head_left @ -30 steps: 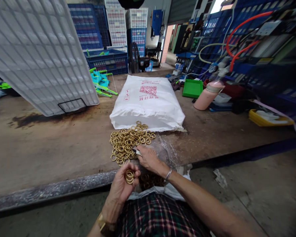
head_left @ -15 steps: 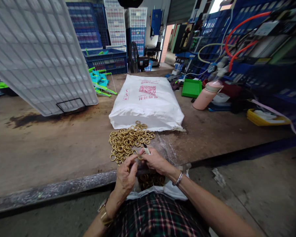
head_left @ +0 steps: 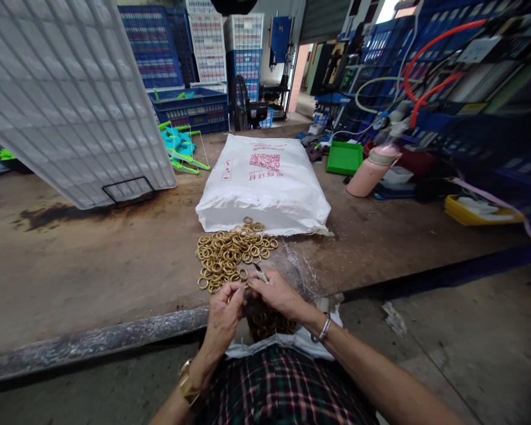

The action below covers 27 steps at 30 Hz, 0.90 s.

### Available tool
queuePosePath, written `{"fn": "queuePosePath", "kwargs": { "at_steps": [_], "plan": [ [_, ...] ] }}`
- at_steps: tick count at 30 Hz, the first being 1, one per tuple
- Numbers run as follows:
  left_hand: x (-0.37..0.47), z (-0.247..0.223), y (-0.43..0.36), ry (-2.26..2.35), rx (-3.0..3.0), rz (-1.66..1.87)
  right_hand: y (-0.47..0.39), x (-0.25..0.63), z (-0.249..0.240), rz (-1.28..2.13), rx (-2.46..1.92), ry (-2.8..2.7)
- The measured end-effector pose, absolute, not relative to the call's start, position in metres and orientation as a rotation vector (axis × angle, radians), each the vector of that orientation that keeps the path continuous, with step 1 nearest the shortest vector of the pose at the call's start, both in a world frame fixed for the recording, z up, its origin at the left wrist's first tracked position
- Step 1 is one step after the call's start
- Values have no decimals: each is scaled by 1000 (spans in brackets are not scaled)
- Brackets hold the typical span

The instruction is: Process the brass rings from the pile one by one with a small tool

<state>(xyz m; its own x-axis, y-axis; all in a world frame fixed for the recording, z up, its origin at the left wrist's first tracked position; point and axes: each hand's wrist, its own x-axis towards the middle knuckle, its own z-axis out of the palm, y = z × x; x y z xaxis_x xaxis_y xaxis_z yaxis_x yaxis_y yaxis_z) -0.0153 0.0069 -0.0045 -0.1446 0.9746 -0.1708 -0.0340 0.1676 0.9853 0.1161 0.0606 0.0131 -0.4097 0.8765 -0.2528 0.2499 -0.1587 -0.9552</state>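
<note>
My left hand (head_left: pixel 225 310) is closed, thumb against forefinger, on a brass-coloured ring (head_left: pixel 246 287), most of it hidden by the fingers. Meeting it from the right is my right hand (head_left: pixel 279 293), wrapped round a slim tool (head_left: pixel 261 273) with a pale body and a dark narrow end pointing up and away. Its thumb and fingertips touch the same ring. Just beyond both hands lies a loose pile of brass-coloured rings (head_left: pixel 223 254) on the table. More rings (head_left: pixel 265 321) sit in a white bag opening (head_left: pixel 307 342) below my hands, against my lap.
A white printed sack (head_left: pixel 265 177) lies behind the pile. To the left leans a large white crate (head_left: pixel 79 106), with green and teal parts (head_left: pixel 181 147) beside it. On the right are a green tray (head_left: pixel 344 157), a pink bottle (head_left: pixel 367 174) and a yellow tray (head_left: pixel 478 213).
Both hands have drawn slightly nearer to my body and closer together. The tool in my right hand has tipped further left, and the left fingers have curled in. The pile looks unchanged.
</note>
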Motion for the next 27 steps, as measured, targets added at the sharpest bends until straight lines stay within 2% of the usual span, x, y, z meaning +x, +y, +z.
{"fn": "queuePosePath", "kwargs": {
  "at_steps": [4, 14, 21, 27],
  "plan": [
    [-13, -1, 6, 1295, 765, 1155, 60, 114, 10, 1445, -1269, -1734],
    [-12, 1, 3, 1032, 587, 1138, 58, 117, 11, 1459, -1226, -1747],
    [-10, 3, 2, 1070, 569, 1208, 53, 125, 0, 942, -1176, -2226],
    [-9, 0, 2, 1116, 626, 1202, 49, 123, -10, 691, -1256, -2476]
  ]
}}
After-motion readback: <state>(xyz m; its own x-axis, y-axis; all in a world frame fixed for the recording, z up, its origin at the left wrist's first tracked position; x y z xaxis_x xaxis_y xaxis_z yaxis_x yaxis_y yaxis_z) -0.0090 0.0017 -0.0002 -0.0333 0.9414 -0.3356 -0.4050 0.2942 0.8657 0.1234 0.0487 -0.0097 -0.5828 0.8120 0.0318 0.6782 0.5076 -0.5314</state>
